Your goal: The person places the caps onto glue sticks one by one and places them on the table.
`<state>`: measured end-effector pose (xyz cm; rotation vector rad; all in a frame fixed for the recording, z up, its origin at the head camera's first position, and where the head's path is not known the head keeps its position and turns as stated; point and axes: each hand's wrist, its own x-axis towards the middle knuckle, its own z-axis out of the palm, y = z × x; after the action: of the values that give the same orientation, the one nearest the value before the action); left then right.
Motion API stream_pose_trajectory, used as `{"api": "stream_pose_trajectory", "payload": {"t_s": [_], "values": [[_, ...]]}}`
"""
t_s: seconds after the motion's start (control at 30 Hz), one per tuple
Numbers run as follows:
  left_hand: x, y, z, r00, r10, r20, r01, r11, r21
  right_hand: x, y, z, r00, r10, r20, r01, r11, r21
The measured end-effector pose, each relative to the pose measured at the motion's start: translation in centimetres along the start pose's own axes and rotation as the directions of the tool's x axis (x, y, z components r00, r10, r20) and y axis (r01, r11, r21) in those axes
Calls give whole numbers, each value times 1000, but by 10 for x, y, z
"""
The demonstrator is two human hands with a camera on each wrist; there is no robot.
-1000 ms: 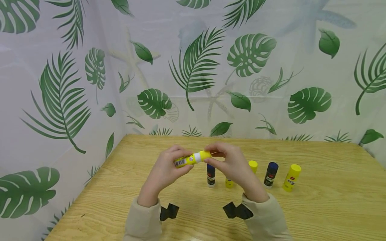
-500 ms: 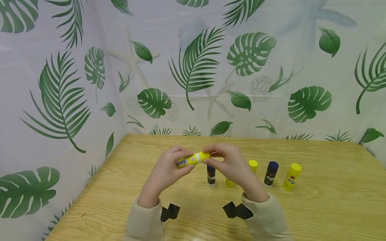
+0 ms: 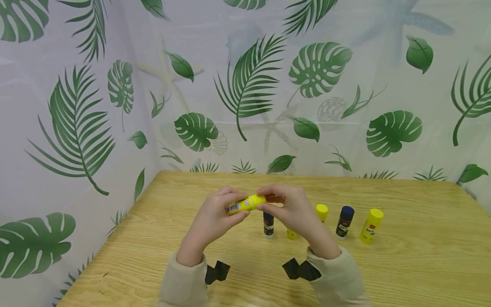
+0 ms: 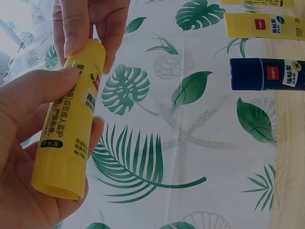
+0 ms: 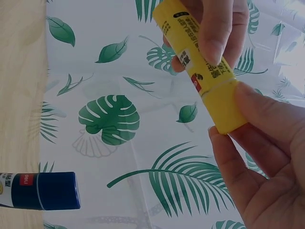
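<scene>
A yellow glue stick [image 3: 242,205] is held up above the table between both hands, lying nearly level in the head view. My left hand [image 3: 213,217] grips its labelled barrel, with the thumb and fingers on opposite sides. At the other end, the thumb and fingertips of my right hand [image 3: 293,209] pinch the yellow cap [image 5: 227,110]. In the right wrist view the cap sits against the barrel, with only a thin pale line at the joint. The left wrist view shows the barrel's base [image 4: 58,179] pointing away from the right hand.
Behind the right hand stand several upright glue sticks: a dark blue one [image 3: 268,226], another dark blue one [image 3: 345,223], a yellow one [image 3: 371,227], and yellow ones partly hidden by the hand. The wooden table [image 3: 126,256] meets a leaf-patterned sheet [image 3: 245,85] at the back.
The cap has slid toward the left hand onto the barrel. The white band seen between cap and barrel narrowed and is now covered. The standing glue sticks have not moved.
</scene>
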<state>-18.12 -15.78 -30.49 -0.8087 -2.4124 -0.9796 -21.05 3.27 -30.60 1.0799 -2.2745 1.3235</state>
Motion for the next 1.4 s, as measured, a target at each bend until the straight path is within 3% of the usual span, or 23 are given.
{"api": "stream_pose_trajectory", "payload": {"t_s": [0.3,0.8,1.17,1.4], "values": [[0,-3,0,1000,10,16,-9,1000,-23,0,3,-2,999,25,24,-25,1000,18],[1,-7,1,988,-7,156,34,984,-176,-3,3,-11,993,32,115,-37,998,46],[3,-7,8,983,-46,177,75,984,-163,-3,7,-9,992,25,125,-30,999,38],[5,-12,17,979,-55,195,81,989,-127,-2,4,-2,997,-10,81,14,999,-46]]}}
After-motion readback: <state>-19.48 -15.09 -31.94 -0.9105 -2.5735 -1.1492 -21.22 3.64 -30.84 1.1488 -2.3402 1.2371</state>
